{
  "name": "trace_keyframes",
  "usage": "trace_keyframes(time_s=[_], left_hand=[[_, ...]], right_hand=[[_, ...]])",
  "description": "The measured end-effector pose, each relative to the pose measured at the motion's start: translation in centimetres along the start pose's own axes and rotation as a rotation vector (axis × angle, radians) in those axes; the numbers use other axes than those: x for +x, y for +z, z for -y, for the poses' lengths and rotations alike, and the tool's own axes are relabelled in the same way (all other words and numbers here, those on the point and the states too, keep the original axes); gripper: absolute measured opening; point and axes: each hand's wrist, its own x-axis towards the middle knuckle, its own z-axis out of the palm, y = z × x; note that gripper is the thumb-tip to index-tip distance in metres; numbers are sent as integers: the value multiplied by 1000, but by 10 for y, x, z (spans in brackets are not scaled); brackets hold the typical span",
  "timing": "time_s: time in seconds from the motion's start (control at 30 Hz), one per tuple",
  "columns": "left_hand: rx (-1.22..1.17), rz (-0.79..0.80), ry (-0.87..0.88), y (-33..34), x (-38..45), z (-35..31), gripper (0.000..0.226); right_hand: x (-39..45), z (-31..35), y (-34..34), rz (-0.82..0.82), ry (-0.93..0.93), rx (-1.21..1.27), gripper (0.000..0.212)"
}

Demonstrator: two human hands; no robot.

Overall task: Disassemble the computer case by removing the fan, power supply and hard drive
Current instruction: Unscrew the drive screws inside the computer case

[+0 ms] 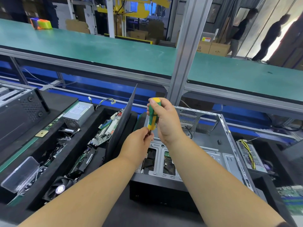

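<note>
Computer case (193, 145) lies open just below both hands: right hand (165, 122) grips upright screwdriver (153, 115), left hand (139, 143) seemingly pinching its shaft.

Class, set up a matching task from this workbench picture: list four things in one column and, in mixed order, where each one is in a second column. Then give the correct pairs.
Column 1
1. screwdriver
2. power supply
3. fan
4. side panel

Column 2
A. lying in the near end of the black tray on the left
B. standing on edge between the tray and the open computer case
C. held in the right hand, its shaft pinched by the left hand
D. at the far end of the tray, silver box with a grille

Pairs: 1-C, 2-D, 3-A, 4-B
</note>
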Motion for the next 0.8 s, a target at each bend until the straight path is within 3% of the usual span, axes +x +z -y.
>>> trace_keyframes(time_s=[0.3,0.5,0.6,0.7,0.8], left_hand=[[-49,18,-6,-1,-2,0,10],[-50,16,-8,0,-2,2,9],[-57,18,-14,1,-1,3,9],[-72,5,-11,2,-1,4,9],[-67,2,-10,3,0,5,8]], right_hand=[[4,2,0,-26,74,191,10],[7,2,-3,-1,23,305,28],[6,2,-3,8,45,287,35],[5,1,0,32,68,323,23],[6,-5,-3,8,24,143,33]])
